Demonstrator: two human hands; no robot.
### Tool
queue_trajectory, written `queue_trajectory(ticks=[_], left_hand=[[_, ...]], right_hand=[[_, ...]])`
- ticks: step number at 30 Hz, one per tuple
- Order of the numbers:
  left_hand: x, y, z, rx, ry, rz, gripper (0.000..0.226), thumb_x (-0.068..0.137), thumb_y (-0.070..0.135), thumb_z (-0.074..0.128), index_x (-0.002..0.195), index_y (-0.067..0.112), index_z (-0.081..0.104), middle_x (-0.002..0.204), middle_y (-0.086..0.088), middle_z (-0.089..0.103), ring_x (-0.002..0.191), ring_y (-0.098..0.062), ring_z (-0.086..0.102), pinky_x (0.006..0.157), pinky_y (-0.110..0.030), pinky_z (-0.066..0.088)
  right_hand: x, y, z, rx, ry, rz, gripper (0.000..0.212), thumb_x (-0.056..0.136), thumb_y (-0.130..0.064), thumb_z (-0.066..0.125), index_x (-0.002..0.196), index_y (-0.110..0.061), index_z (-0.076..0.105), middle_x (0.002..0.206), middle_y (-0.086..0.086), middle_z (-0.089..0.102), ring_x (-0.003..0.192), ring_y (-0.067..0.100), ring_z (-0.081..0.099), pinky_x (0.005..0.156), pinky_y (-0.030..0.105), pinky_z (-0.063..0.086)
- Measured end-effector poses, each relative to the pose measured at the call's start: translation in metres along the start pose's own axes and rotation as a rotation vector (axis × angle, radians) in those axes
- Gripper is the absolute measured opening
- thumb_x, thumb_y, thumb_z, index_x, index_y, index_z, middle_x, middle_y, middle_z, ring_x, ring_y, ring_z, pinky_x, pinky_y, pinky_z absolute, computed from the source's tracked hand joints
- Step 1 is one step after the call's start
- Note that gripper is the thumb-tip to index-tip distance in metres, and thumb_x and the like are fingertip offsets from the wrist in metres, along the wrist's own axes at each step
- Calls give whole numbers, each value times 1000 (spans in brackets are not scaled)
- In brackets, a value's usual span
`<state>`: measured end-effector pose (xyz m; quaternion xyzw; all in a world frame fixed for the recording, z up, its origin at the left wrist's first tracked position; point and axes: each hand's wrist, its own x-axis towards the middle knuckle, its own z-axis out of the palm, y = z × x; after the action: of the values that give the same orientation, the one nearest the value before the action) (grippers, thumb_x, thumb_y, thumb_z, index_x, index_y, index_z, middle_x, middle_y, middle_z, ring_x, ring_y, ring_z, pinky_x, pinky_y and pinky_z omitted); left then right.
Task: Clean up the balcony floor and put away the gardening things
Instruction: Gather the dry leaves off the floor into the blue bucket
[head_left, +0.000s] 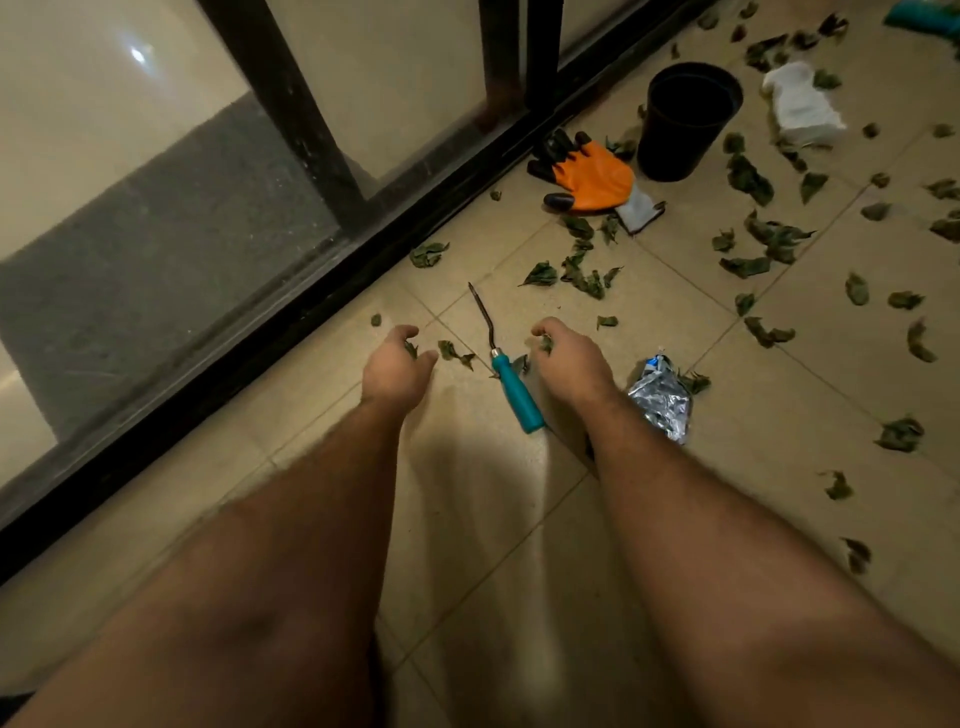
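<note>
Green leaves | both hands pinching some | teal-handled tool between

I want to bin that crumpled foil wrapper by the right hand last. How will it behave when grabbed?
The foil wrapper looks thin and crushed, so it is probably very light and will likely crumple further under the fingers. Its shiny surface may be a little slippery. A leaf lies against its edge and could lift with it. The right hand already pinches leaf bits, so emptying it first seems wise.

Tiled floor: leaves, weeder, glove, pot.
</note>
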<state>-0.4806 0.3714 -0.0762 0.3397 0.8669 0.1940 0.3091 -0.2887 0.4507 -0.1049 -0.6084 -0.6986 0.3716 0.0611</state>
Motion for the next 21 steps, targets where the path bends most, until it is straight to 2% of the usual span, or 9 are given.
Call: queue_trajectory(ticks=[3,7,10,14,16,18,20,21], left_hand=[[14,-11,13,137,-50,68,56,96,26,62,147,22,40,136,-12,58,120,-29,57,98,-39,50],[29,-10,37,207,-133,180,62,94,24,64,149,27,37,137,-11,52,121,-27,55,98,-38,49],[31,-7,48,234,-175,186,53,94,26,64,143,24,44,130,-12,52,113,-26,55,93,-37,50],[32,-8,53,254,-113,184,29,94,30,64,117,16,56,113,-9,55,93,-19,52,82,-33,50],[31,-7,52,247,-93,178,25,96,31,61,113,13,57,105,-8,56,91,-20,53,77,-32,47],[29,-6,50,186,-67,165,22,95,31,59,105,12,58,95,-6,58,86,-20,55,71,-31,44],[27,-8,43,-11,-34,73,19,92,30,61,96,12,58,86,-4,57,81,-20,55,66,-30,43],[28,-11,38,-132,-19,3,18,91,30,63,93,12,58,84,-4,58,80,-21,55,65,-30,44]], right_hand=[[10,2,9,-158,-135,-91,36,98,-23,54,131,-35,49,114,2,63,92,19,56,73,33,47],[18,7,18,-270,-139,-120,26,94,-25,61,119,-30,58,109,0,63,92,17,54,73,31,41],[16,13,16,-222,-140,-102,21,93,-23,62,113,-25,60,103,0,63,91,18,56,73,31,44],[17,17,-10,-28,-52,-32,6,92,-21,60,97,-20,57,87,-4,56,78,11,52,64,27,39],[17,15,-21,220,-40,44,5,93,-19,56,89,-16,55,80,-1,54,68,10,48,57,26,37],[13,7,-27,691,-99,168,13,95,-13,46,82,-16,48,71,3,49,57,12,43,45,22,32],[10,-3,-26,1157,-205,240,16,94,-9,38,81,-17,42,69,6,48,53,14,42,38,20,26],[7,-7,-23,1312,-247,257,16,93,-7,35,82,-16,41,70,8,52,54,15,44,36,19,27]])
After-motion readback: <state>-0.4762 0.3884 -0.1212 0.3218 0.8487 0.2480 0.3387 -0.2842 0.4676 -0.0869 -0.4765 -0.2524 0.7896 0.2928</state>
